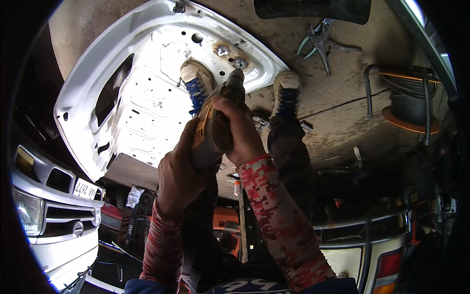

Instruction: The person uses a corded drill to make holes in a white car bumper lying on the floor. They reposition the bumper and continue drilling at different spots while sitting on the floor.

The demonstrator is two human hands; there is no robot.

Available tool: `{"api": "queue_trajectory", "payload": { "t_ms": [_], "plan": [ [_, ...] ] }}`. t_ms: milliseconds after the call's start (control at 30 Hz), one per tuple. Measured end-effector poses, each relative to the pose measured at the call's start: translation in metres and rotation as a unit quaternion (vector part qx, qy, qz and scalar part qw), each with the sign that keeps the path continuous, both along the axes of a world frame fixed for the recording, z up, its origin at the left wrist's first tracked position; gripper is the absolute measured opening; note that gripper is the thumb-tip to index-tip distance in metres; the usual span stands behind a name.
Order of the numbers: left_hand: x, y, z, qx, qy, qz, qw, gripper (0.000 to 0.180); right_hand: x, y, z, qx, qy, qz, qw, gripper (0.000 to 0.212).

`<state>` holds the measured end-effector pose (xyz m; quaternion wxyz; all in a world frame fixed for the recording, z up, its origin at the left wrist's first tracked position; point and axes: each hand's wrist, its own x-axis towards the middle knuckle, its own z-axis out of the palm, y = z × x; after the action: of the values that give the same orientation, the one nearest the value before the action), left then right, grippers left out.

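Note:
Both of my hands grip a yellow and dark power drill. My left hand is closed round its rear and left side. My right hand wraps its right side, with the thumb across the top. The drill points away from me, its tip at a bare, scorched metal spot on a white car door panel; whether the tip touches is too small to tell. A second scorched spot lies just beyond. My left shoe rests on the panel; my right shoe stands beside its right edge.
Locking pliers lie on the floor at the far right. A cable reel on a stand is farther right, with a dark cable running from it. A car front stands at the lower left, another vehicle at the lower right.

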<state>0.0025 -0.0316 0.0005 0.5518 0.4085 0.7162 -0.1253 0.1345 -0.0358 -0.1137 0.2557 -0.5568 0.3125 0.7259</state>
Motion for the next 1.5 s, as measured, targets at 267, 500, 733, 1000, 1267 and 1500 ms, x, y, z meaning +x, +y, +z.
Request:
{"api": "queue_trajectory", "payload": {
  "t_ms": [267,500,733,1000,1267,1500],
  "plan": [
    [-0.003,0.008,0.000,-0.021,-0.002,-0.011,1.000,0.087,-0.003,0.002,0.001,-0.009,-0.005,-0.018,1.000,0.030],
    [-0.006,0.001,-0.005,0.035,-0.008,-0.042,0.998,0.086,-0.002,0.001,0.000,-0.007,0.007,-0.019,1.000,0.025],
    [-0.005,0.001,-0.005,0.036,0.002,-0.068,0.997,0.086,0.001,-0.002,-0.003,-0.015,0.016,-0.034,0.999,0.029],
    [0.002,0.002,-0.004,0.033,0.006,-0.057,0.998,0.086,0.006,-0.004,-0.007,0.023,0.034,-0.009,0.999,0.029],
    [0.003,0.005,-0.004,-0.009,0.023,-0.040,0.999,0.088,0.009,-0.004,-0.008,0.015,0.047,-0.013,0.999,0.030],
    [0.006,0.004,-0.004,0.025,0.013,-0.046,0.999,0.082,0.009,0.002,-0.003,-0.010,0.026,-0.024,0.999,0.030]
  ]
}}
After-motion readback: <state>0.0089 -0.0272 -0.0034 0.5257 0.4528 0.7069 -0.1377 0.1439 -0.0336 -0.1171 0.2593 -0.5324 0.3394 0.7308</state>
